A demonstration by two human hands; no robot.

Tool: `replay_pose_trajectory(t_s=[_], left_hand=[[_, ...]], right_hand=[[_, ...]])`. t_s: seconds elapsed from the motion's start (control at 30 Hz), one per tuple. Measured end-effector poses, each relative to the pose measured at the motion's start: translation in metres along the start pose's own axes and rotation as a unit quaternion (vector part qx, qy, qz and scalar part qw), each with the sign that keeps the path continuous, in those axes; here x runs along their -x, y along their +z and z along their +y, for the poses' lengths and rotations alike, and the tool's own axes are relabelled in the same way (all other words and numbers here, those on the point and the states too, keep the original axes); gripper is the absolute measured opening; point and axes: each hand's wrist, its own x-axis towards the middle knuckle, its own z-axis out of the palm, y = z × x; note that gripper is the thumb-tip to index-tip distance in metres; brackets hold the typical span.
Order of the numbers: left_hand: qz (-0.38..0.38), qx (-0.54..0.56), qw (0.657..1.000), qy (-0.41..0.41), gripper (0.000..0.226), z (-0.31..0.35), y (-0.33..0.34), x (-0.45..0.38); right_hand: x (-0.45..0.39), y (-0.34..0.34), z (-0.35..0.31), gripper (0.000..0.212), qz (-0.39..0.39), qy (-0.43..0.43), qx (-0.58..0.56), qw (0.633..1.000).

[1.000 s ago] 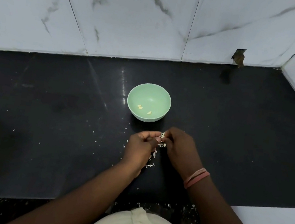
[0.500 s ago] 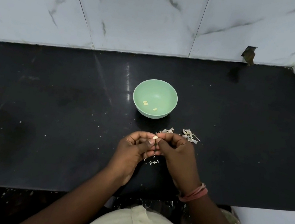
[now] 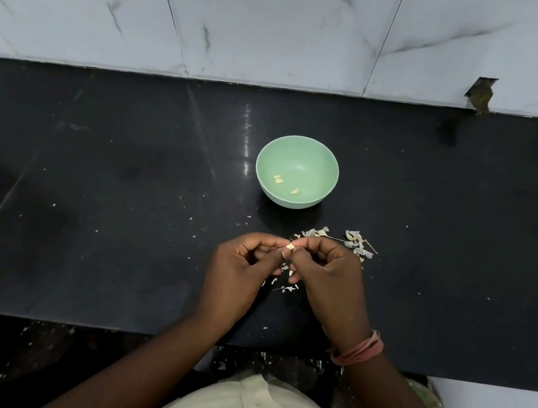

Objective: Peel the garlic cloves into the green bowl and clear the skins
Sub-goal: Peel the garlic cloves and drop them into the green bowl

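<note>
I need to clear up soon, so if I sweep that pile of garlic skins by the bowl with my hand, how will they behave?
The garlic skins look thin and curled, so probably very light and apt to scatter. Flecks already dot the black counter, so some may cling.

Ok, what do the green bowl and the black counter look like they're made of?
Green bowl: likely plastic or melamine; an even pastel colour with a soft matte sheen and a thin rim, though glazed ceramic can't be ruled out. Black counter: looks like polished stone, perhaps granite; it is glossy, with streaks of reflected light and a straight seam.
</note>
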Motion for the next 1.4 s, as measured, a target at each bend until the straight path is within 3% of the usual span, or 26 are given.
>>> replay_pose_trajectory(t_s=[0.2, 0.77, 0.93, 1.07, 1.17, 1.4], left_hand=[[-0.008, -0.061, 0.997, 0.048, 0.013, 0.003, -0.004, -0.003], [-0.041, -0.063, 0.997, 0.023, 0.015, 0.006, -0.008, -0.014], [-0.055, -0.011, 0.998, -0.011, 0.016, 0.006, -0.004, -0.015], [-0.019, -0.109, 0.991, 0.073, 0.027, 0.002, 0.001, -0.015], [0.007, -0.118, 0.988, 0.096, 0.025, 0.0, 0.002, -0.015], [-0.007, -0.01, 1.0, 0.005, 0.022, -0.004, 0.003, -0.011]], right_hand=[[-0.002, -0.001, -0.005, 0.005, -0.03, 0.0, -0.01, 0.999], [-0.007, 0.005, 0.001, 0.012, -0.035, 0.078, -0.128, 0.988], [-0.007, 0.001, 0.001, 0.016, -0.054, 0.092, -0.15, 0.983], [-0.01, 0.001, 0.004, 0.015, -0.034, 0.08, -0.113, 0.99], [-0.011, 0.002, 0.005, 0.016, -0.033, 0.08, -0.102, 0.991], [-0.011, 0.007, 0.007, 0.013, -0.038, 0.088, -0.105, 0.99]])
